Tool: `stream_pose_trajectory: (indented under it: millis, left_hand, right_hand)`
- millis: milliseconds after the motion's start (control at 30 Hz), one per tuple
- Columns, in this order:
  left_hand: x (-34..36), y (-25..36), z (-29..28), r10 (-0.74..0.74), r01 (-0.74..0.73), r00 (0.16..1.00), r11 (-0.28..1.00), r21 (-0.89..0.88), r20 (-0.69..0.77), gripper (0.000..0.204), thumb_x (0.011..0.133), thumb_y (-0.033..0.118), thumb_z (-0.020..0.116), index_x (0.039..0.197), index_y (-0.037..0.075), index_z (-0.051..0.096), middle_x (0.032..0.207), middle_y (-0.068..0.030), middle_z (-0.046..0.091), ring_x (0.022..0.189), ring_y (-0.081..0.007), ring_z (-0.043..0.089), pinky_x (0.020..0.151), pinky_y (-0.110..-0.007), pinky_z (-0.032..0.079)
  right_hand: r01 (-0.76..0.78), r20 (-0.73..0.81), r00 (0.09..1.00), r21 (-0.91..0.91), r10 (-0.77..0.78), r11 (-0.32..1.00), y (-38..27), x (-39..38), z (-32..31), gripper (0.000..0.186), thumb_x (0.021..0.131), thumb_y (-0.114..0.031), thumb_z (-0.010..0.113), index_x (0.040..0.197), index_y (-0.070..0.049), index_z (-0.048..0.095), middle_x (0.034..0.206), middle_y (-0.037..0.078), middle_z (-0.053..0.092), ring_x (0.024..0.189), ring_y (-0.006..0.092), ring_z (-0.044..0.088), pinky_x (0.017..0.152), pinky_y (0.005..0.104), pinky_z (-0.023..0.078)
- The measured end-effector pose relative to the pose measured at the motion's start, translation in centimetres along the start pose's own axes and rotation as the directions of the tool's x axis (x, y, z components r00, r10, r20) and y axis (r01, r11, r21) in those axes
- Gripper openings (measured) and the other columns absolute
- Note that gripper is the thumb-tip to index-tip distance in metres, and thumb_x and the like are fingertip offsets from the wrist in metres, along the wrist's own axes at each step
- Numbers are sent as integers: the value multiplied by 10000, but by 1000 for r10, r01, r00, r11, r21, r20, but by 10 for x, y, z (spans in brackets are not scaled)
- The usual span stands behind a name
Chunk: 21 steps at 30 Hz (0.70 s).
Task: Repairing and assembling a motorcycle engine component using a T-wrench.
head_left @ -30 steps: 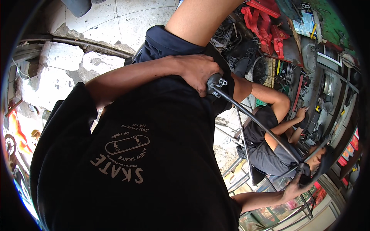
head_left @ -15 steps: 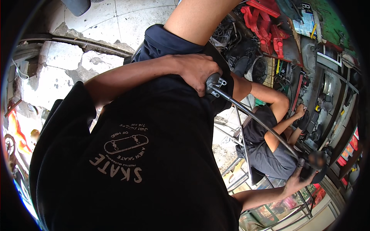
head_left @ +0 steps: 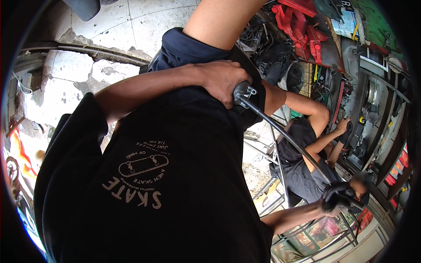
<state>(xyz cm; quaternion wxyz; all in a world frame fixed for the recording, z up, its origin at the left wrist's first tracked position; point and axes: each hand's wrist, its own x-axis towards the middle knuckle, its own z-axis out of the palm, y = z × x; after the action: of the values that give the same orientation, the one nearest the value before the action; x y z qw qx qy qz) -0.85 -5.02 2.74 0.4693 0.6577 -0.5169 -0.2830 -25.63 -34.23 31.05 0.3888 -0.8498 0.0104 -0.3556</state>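
Note:
A long black rod (head_left: 285, 133) slants across from the middle to the lower right, its kind unclear. At its near end is a grey metal fitting (head_left: 242, 93) with small lugs, over my thigh. My left hand (head_left: 219, 79) is closed round that fitting, the fingertips partly hidden. Toward the far end my right hand (head_left: 331, 205) wraps round the rod, its fingers very dark; glove or grime, I cannot tell. A short dark piece shows past the fist.
Beyond the rod, another person (head_left: 313, 175) in dark clothes sits bent over, hands near a shelf. Red metal parts (head_left: 302, 33) and loose cables crowd the upper right. A metal rail (head_left: 118, 57) crosses cracked white floor tiles (head_left: 144, 26) on the left.
My right hand has gone from fingers spread at the rod's far end to a grip wrapped round it. My left hand stays on the fitting. The other person's hands have shifted slightly.

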Motion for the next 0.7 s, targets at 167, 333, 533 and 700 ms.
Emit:
stream_pose_trajectory:
  millis: [167,333,533,700]
  left_hand:
    - [-1,0,12,16,-12,997,998,56,-73,398,512,150,729,862,29,584,760,-130,642,782,-307,627,716,-389,504]
    - [-7,10,20,-56,93,951,990,108,-305,414,514,163,726,881,30,589,780,-135,641,771,-326,619,701,-391,507]
    - [-2,-1,-4,78,-74,997,991,-113,26,403,500,136,728,868,44,595,782,-117,642,781,-300,626,705,-379,492]
    - [-3,2,-4,60,-59,998,995,-80,14,416,487,125,735,870,45,594,761,-107,643,784,-292,626,713,-377,486]
  right_hand:
    - [-463,-81,806,530,586,711,-11,17,25,348,935,-137,397,1258,-8,402,859,89,548,453,78,381,356,192,342]
    - [-690,238,723,292,648,662,-21,27,55,422,902,-164,435,1278,20,380,976,141,537,517,40,379,331,109,278]
    - [228,567,824,-360,17,905,-34,35,-16,383,880,-221,519,1120,74,562,1191,267,518,986,323,595,630,289,521]
    - [523,677,729,-647,103,555,-87,43,36,516,827,-408,569,1086,36,613,1094,276,558,1002,376,560,798,430,466]
